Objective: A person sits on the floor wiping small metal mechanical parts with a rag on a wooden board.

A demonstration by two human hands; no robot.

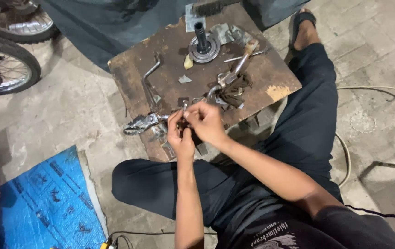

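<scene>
I sit over a low, worn wooden board (170, 50) on the ground. My left hand (179, 137) and my right hand (205, 121) meet at its near edge, both pinching a small dark metal part (184, 124) between the fingers. Just left of my hands lies a silver foot peg piece (139, 124) joined to a bent metal lever (150, 82). To the right of my hands a curved lever with a worn grip (240, 62) lies across a dark rag (234, 91). What exactly the small part is stays hidden by my fingers.
A round gear hub with a black shaft (203, 44) stands at the board's far side. Motorcycle wheels (4, 69) are at the upper left, a blue sheet (50, 203) at the lower left, cables (377, 90) on the paving at right. Another person's sandalled foot (304, 27) rests nearby.
</scene>
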